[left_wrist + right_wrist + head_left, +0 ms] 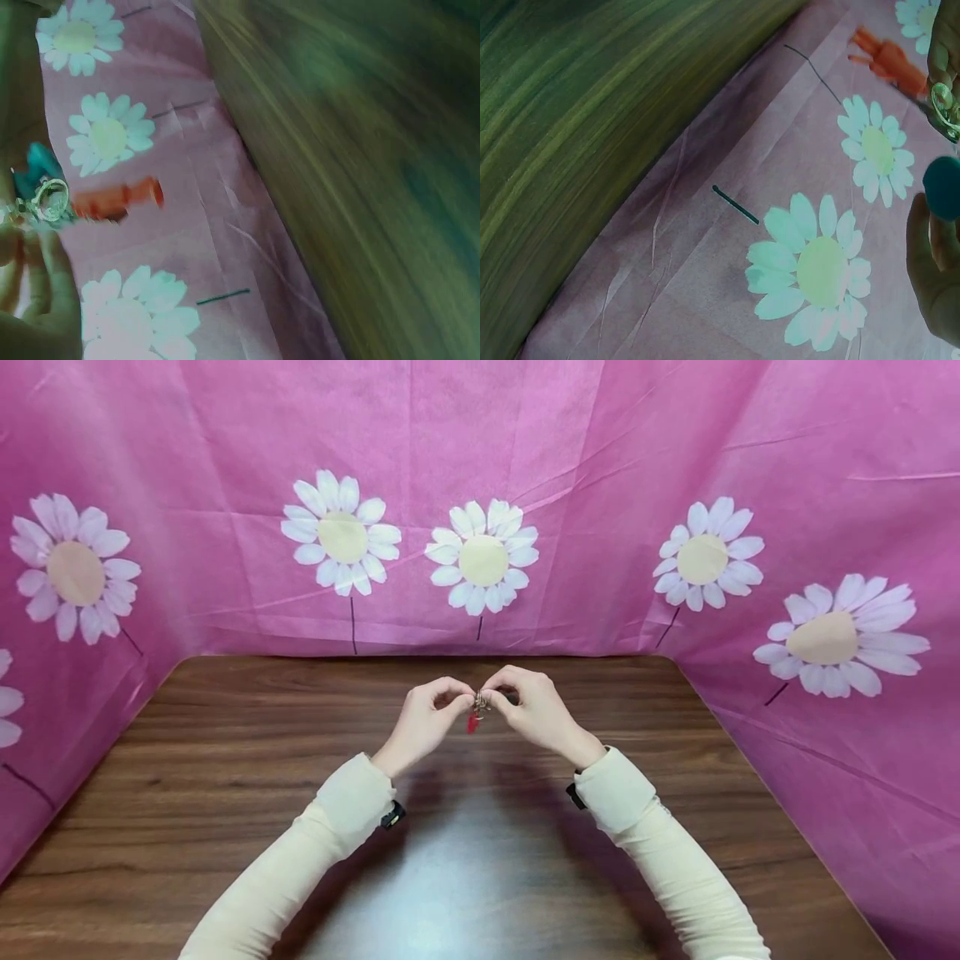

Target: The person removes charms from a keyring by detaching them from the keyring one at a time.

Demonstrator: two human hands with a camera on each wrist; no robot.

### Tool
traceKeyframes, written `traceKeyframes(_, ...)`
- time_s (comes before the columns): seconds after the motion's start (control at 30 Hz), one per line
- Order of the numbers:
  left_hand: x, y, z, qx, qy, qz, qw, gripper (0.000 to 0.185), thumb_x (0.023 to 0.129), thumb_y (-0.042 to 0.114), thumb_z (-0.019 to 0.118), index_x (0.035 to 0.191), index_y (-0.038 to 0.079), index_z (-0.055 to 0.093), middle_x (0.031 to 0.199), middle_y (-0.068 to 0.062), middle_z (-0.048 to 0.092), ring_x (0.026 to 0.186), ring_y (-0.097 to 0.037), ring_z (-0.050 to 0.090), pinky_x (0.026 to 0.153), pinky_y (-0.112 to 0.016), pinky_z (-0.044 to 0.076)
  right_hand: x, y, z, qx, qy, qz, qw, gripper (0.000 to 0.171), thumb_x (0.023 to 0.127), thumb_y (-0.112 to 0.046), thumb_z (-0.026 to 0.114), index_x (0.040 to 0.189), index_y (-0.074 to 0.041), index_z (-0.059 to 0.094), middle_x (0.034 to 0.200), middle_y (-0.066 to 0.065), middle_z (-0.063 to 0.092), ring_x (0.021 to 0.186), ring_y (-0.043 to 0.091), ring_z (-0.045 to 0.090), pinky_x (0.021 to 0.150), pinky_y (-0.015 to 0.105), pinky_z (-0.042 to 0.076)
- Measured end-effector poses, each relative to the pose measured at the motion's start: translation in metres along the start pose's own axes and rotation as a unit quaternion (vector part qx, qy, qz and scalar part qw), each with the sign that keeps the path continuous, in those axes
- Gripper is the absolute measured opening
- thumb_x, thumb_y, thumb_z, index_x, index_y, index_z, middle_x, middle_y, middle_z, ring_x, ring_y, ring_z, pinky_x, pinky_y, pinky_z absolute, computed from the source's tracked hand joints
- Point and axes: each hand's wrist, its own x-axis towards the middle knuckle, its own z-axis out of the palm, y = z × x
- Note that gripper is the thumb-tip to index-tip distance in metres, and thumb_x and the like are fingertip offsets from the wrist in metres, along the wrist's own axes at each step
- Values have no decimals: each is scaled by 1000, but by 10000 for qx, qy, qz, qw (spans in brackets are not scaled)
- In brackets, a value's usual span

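One small cluster of metal rings sits just below the middle of the head frame, held apparently above the wooden table. Red charm dangles beneath it; blurred in both wrist views, its exact shape uncertain. Pink cloth with printed daisies behind.

Left hand, left of frame centre: narrow pinch, fingertips on the rings. Right hand, right of centre: equally narrow, fingertips seemingly on a teal piece at the right edge of the right wrist frame. Whether the teal piece is threaded on a ring, I cannot tell; fingers crowd the spot.

Handling, as I judge it: fine two-handed work. The left pinch wants to be firm and steady, gripping one ring rather than the bunch, so nothing twists. The right fingers do better working close to the metal, moving along the ring's curve instead of across it. Best let the charm hang clear of the fingertips. Main risk: smooth metal slipping from so small a hold. Wrists rested on the table would likely steady both hands.
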Motion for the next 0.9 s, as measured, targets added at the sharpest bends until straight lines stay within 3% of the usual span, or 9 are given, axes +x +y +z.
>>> traceKeyframes(0.17, -4, 2, 6, -354, -226, -213, 9989, 15, 85, 8, 63, 96, -2, 66, 87, -18, 68, 75, -25, 65, 62, -19, 47, -3, 1, 5, -152, 265, -92, 9995, 3, 85, -13, 64, 85, -11, 67, 81, -1, 65, 69, 9, 55, 59, 29, 47)
traceKeyframes(0.4, -3, -1, 13, -356, 135, -92, 9992, 9, 81, 5, 67, 88, -1, 69, 85, -14, 66, 71, -13, 63, 62, -18, 48, -2, 4, 7, -240, 247, -173, 9993, 4, 85, -12, 64, 86, -11, 67, 82, -1, 65, 71, 9, 56, 62, 31, 47)
traceKeyframes(0.5, -3, -1, 14, -449, 262, 117, 9986, 6, 80, 1, 67, 84, -2, 69, 83, -14, 64, 70, -18, 63, 61, -16, 48, -1, 4, 5, -264, 299, -231, 9989, 5, 85, -13, 64, 86, -10, 67, 82, -1, 65, 72, 9, 57, 64, 29, 46)
traceKeyframes(0.6, -7, 9, 13, -489, 315, 344, 9977, 5, 79, -3, 66, 82, -7, 68, 82, -17, 62, 69, -27, 64, 59, -15, 47, 0, 4, 4, -206, 299, -176, 9992, 6, 86, -13, 63, 86, -10, 68, 82, -1, 66, 72, 8, 57, 64, 25, 46)
traceKeyframes(0.73, -13, 22, 12, -339, 375, 677, 9964, 5, 78, -6, 66, 81, -10, 66, 80, -17, 61, 69, -29, 64, 60, -17, 49, 0, 4, 3, 331, 129, 179, 9992, 6, 85, -10, 63, 86, -7, 68, 80, 1, 66, 69, 11, 58, 63, 23, 50)
traceKeyframes(0.9, -12, 8, 16, -181, 593, 1578, 9855, 4, 74, -7, 69, 77, -8, 68, 75, -16, 61, 64, -28, 63, 59, -23, 53, 0, 3, 2, 1132, -151, 823, 9900, 8, 86, -10, 62, 88, -6, 68, 79, 4, 67, 66, 15, 59, 61, 24, 52)
